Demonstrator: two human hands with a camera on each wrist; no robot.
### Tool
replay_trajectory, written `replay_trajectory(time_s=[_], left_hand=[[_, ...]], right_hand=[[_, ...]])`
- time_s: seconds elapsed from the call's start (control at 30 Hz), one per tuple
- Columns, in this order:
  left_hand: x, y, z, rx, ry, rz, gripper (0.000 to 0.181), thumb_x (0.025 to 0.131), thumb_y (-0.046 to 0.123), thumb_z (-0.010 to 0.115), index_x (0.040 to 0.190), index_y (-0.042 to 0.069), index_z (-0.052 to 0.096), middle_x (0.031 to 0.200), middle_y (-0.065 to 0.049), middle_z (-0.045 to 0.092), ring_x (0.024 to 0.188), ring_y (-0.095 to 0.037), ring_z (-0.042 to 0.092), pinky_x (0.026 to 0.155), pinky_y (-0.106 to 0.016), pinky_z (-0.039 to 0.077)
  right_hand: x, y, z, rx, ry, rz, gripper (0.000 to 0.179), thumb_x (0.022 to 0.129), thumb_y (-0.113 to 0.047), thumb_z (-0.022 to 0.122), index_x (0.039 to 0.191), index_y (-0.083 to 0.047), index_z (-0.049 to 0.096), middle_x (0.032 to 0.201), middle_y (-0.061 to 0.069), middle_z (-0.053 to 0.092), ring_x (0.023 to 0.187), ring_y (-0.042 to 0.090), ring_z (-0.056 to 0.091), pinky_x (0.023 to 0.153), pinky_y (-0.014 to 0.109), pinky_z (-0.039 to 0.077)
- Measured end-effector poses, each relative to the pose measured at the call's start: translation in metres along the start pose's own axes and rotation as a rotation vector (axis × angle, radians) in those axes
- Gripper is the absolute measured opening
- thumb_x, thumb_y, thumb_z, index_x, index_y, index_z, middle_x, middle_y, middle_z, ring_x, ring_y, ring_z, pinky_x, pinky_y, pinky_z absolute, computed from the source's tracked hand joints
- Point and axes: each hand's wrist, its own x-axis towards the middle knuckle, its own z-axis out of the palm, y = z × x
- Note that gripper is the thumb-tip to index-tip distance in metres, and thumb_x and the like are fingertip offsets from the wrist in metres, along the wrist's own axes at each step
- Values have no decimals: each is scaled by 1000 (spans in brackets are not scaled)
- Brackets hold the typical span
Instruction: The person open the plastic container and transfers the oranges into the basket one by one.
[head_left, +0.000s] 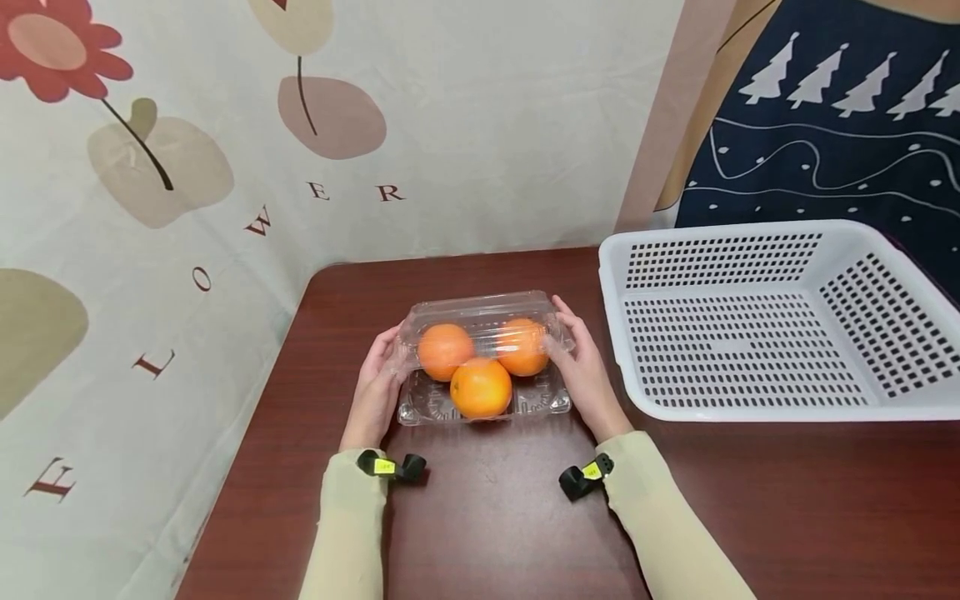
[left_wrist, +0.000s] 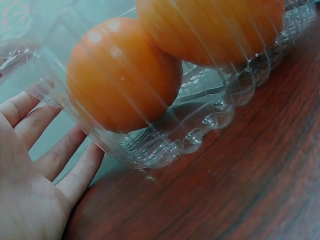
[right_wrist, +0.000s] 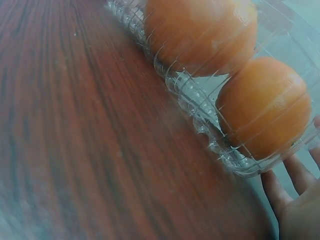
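Observation:
A clear plastic clamshell box [head_left: 540,402] sits on the table with three oranges inside: a front one [head_left: 481,388], a back left one [head_left: 445,346] and a back right one [head_left: 522,354]. Its see-through lid [head_left: 480,310] leans over the back oranges, its near edge raised above the base. My left hand [head_left: 372,390] holds the left side of the box, fingertips against the clear wall in the left wrist view. On the right side, my right hand [head_left: 588,379] grips with the thumb over the lid's edge and fingers behind. The left thumb is partly hidden by plastic.
A large white perforated basket [head_left: 738,414] stands to the right on the dark red wooden table [head_left: 480,517]. A printed cloth [head_left: 480,167] hangs behind and to the left, and a navy cloth with tree shapes [head_left: 817,158] is at the back right.

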Motion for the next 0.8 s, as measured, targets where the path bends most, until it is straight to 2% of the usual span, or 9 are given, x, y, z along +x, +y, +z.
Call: replay_trajectory(time_s=[0.17, 0.4, 0.6, 0.7, 0.8], left_hand=[[1, -3, 0, 2, -1, 7, 46, 90, 25, 52, 130, 7, 39, 131, -12, 39, 113, -24, 45, 93, -34, 39], [1, -2, 0, -25, -4, 21, 42, 90, 20, 52, 129, 7, 40, 130, -13, 39, 115, -24, 43, 96, -40, 36], [0, -1, 2, -4, 20, 0, 48, 89, 22, 54, 132, 8, 39, 134, -8, 37, 120, -22, 39, 99, -44, 32], [0, -1, 3, -4, 39, -16, 49, 88, 23, 55, 132, 7, 39, 137, -5, 34, 122, -20, 38, 100, -44, 30], [0, -1, 3, 0, 31, -14, 48, 89, 23, 54, 132, 7, 39, 135, -7, 35, 121, -22, 39, 99, -43, 31]], right_hand=[[0, 0, 0, -32, 4, 8, 41, 90, -16, 52, 127, -5, 40, 144, 2, 26, 129, 17, 26, 103, 48, 21], [1, -1, 0, 4, -8, 21, 48, 90, -15, 51, 136, -12, 34, 144, -6, 25, 127, 14, 30, 101, 41, 27], [0, -2, 0, 6, -23, 43, 56, 90, -13, 50, 140, -23, 26, 142, -4, 29, 126, 14, 32, 101, 39, 28], [0, -2, 0, -4, -26, 45, 58, 90, -14, 51, 141, -22, 25, 142, -3, 29, 126, 15, 32, 102, 40, 27], [0, -2, -1, -8, -25, 37, 58, 90, -14, 51, 141, -18, 25, 143, -1, 28, 125, 16, 33, 101, 42, 28]])
